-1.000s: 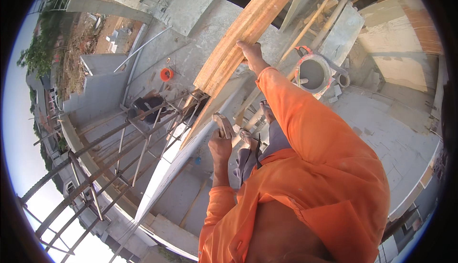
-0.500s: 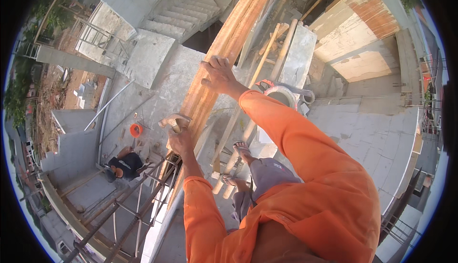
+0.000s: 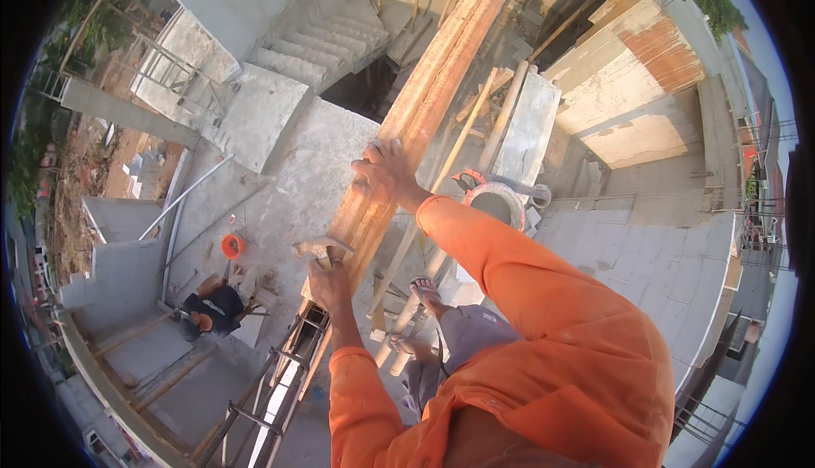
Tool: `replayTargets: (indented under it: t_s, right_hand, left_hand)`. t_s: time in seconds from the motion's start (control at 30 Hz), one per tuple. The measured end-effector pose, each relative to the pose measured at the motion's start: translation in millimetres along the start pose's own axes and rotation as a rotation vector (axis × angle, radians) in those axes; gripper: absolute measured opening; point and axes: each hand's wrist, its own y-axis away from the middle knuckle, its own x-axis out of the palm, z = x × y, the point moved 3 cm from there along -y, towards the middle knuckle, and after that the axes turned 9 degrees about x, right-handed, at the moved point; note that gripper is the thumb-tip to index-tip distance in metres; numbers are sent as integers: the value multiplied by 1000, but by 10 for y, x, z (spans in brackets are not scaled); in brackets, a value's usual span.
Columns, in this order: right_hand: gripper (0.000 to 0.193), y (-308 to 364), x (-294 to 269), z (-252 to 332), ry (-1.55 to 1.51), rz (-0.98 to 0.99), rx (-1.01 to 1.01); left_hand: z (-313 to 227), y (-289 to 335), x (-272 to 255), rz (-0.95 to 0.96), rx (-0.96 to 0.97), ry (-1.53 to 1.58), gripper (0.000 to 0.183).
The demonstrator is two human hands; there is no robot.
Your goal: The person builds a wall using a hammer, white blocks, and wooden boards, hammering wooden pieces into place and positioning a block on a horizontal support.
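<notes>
Long reddish-brown wooden boards (image 3: 450, 56) run diagonally from the top of the view down toward me, forming a narrow beam-like box. My left hand (image 3: 329, 285) is closed round a claw hammer (image 3: 323, 250), whose metal head lies just over the near part of the boards. Farther up, my right hand (image 3: 386, 171) rests on the boards, its fingers bent over their left side. From the boards' near end comes a steel rebar cage (image 3: 284, 366).
A round bucket (image 3: 497, 205) stands right of the boards, beside wooden poles (image 3: 507, 112). An orange bucket (image 3: 232, 246) and a crouching person (image 3: 212, 308) are on the lower level at left. Concrete stairs (image 3: 314, 48) and a dark opening (image 3: 361, 90) lie beyond.
The boards and surroundings have shifted slightly in view. My right hand has come down nearer the hammer, its fingers more bent. My left hand still holds the hammer.
</notes>
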Motion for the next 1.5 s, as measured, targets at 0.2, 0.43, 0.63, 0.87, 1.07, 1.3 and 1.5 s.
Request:
replayTargets:
  t_s: [0.2, 0.43, 0.63, 0.87, 1.07, 1.3, 1.5]
  right_hand:
    - [41, -1, -27, 24, 24, 22, 33]
    - [46, -44, 28, 55, 29, 78, 69]
    - [50, 53, 41, -228, -191, -376, 184]
    - [62, 216, 263, -868, -1241, -549, 1187]
    - [62, 174, 409, -751, -1734, -253, 1249]
    - [61, 153, 400, -750, -1716, -269, 1339]
    - [56, 121, 326, -649, -1747, -276, 1333]
  left_hand:
    - [13, 4, 68, -29, -41, 32, 46]
    - [22, 16, 30, -62, -37, 53, 48]
    - [-11, 25, 51, -26, -42, 53, 49]
    - [16, 42, 45, -15, -91, 57, 49]
    - [-43, 68, 5, -40, -70, 52, 43]
    - [-19, 71, 41, -74, -28, 83, 38]
    - [-3, 67, 23, -84, -31, 93, 37]
